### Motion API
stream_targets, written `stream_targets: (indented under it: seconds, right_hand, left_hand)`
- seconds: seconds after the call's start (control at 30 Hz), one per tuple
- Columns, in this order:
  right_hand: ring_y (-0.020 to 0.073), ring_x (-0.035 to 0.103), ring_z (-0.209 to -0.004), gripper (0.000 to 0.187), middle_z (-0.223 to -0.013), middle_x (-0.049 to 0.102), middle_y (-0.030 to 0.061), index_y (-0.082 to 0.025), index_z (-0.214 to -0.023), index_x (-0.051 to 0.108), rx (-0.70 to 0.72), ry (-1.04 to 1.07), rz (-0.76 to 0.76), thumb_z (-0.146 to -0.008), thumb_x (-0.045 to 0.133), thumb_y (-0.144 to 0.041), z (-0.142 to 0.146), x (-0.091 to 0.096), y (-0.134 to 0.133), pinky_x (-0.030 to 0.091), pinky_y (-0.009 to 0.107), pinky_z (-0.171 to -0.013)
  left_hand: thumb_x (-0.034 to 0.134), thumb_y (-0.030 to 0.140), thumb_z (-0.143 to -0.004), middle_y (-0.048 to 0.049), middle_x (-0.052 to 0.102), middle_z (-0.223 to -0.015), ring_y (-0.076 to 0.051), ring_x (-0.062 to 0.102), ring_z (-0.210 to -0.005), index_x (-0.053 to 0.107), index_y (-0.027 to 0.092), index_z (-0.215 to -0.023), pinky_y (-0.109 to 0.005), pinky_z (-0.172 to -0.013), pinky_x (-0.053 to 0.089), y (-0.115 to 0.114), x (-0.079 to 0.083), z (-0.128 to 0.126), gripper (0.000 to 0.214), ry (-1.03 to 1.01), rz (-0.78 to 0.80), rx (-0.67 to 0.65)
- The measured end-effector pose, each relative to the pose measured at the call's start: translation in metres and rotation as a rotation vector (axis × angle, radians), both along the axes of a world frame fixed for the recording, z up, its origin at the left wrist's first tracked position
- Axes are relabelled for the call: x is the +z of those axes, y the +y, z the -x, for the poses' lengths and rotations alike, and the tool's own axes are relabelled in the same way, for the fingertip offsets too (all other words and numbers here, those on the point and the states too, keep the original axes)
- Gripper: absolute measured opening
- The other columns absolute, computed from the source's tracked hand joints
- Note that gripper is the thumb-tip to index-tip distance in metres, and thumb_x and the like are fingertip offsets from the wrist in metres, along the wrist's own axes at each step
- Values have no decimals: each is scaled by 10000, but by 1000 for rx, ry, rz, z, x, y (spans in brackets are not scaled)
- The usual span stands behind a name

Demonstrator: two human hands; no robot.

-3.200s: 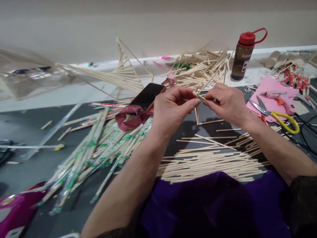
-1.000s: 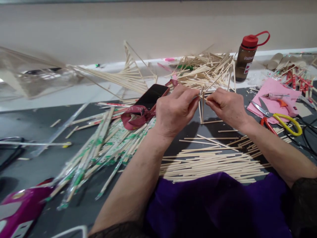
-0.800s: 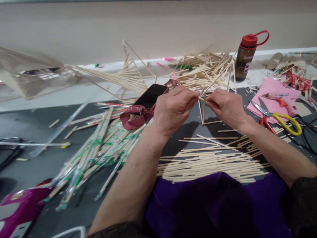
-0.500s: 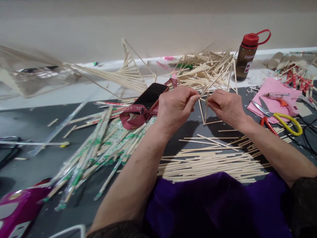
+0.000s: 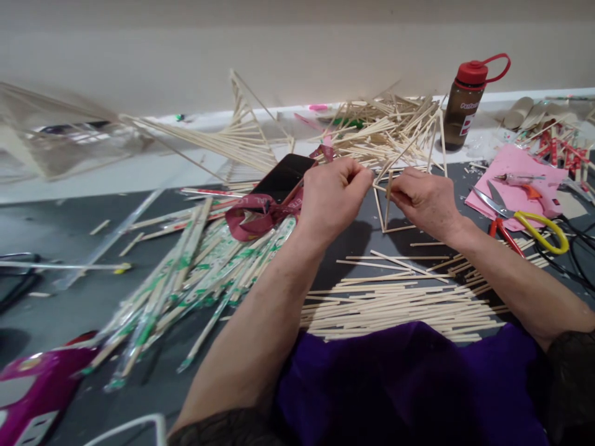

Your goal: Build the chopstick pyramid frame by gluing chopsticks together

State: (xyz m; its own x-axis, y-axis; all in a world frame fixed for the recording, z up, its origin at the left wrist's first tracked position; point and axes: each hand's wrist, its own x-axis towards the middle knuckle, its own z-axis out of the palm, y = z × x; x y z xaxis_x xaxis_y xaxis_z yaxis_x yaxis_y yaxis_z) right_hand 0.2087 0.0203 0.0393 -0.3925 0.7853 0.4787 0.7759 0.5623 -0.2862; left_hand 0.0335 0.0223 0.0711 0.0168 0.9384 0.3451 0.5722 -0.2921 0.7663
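Observation:
A small frame of thin wooden sticks (image 5: 380, 210) stands on the dark table, its slanted sticks rising to the right. My right hand (image 5: 422, 199) pinches an upright stick of it between thumb and fingers. Just left of the same corner, my left hand (image 5: 337, 195) is closed, fingertips pressed together; whatever lies in them is hidden. Closer to my body, loose wooden sticks (image 5: 395, 310) are laid out roughly side by side. A phone (image 5: 286, 176) with a red lanyard (image 5: 251, 217) lies left of my left hand.
Paper-wrapped chopsticks (image 5: 186, 285) are heaped on the left. Behind the frame are a stick pile (image 5: 385, 133) and a water bottle (image 5: 462, 108). Scissors (image 5: 542, 232) and a glue gun (image 5: 530, 186) on pink paper lie right. A twisted stick structure (image 5: 209, 142) stands by the wall.
My left hand has turned slightly, its fingertips drawing a little left from the frame's corner, while its forearm shifted right. My right hand stays nearly still on the frame.

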Motion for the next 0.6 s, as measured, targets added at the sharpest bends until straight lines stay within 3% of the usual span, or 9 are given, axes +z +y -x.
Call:
stream_targets:
  seconds: [0.23,0.6]
  right_hand:
    - [157,633,-802,255,-912,733,42,-185,-901,747,-16,-40,13,-965,504,-225,2,3,-3,298,289,-614]
    - [170,648,-818,262,-942,753,63,-171,-919,759,-41,-74,11,-965,504,-214,3,4,-3,285,296,-598]
  left_hand:
    - [642,180,-753,36,529,-510,-60,330,-347,579,185,-601,-206,-347,314,4,5,-3,165,-489,474,-143]
    - [659,135,-765,38,583,-530,-40,380,-353,627,144,-709,-149,-328,362,7,2,0,65,-716,615,-189]
